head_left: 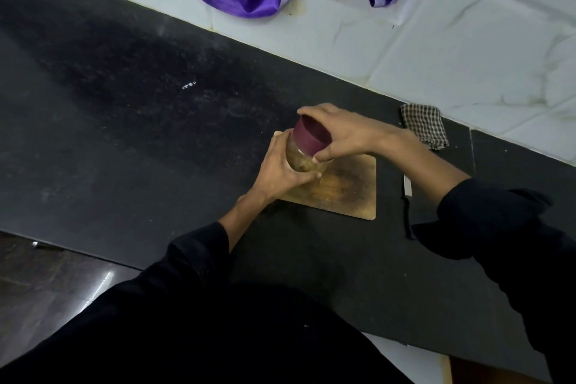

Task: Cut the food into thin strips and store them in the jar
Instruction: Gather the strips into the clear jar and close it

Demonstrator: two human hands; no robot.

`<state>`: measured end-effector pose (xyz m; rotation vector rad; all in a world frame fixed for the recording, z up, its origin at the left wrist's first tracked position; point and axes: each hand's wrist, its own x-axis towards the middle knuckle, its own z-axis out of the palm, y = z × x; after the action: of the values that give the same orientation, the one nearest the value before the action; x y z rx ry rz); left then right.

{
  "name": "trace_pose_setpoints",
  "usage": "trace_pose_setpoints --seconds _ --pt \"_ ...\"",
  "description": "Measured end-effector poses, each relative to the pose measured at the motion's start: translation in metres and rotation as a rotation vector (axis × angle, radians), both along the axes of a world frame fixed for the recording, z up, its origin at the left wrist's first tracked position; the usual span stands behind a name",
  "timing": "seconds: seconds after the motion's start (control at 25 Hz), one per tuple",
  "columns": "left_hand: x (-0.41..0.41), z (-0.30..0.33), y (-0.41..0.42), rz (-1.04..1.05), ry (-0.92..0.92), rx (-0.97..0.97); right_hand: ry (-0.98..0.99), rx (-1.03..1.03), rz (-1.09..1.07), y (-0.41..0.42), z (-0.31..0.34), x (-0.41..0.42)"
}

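Hands (311, 153) curled around jar (300, 162) of brownish food, right gripping maroon lid (311, 137).

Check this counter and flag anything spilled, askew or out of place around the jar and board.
Nothing spilled. The jar is tilted over the cutting board, the left hand holding its body and the right hand gripping the maroon lid. The knife lies off the board, partly under the right sleeve, where it might get bumped.
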<state>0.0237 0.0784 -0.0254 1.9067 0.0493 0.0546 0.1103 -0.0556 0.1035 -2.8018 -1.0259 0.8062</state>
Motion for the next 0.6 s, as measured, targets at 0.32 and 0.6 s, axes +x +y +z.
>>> trace_pose_setpoints --seconds 0.32,0.6 --pt "0.003 0.031 0.012 -0.164 -0.096 0.090 0.365 0.257 -0.236 -0.038 0.027 0.002" --pt "-0.006 0.031 0.014 -0.186 -0.126 0.118 0.386 0.347 -0.301 -0.053 0.019 -0.009"
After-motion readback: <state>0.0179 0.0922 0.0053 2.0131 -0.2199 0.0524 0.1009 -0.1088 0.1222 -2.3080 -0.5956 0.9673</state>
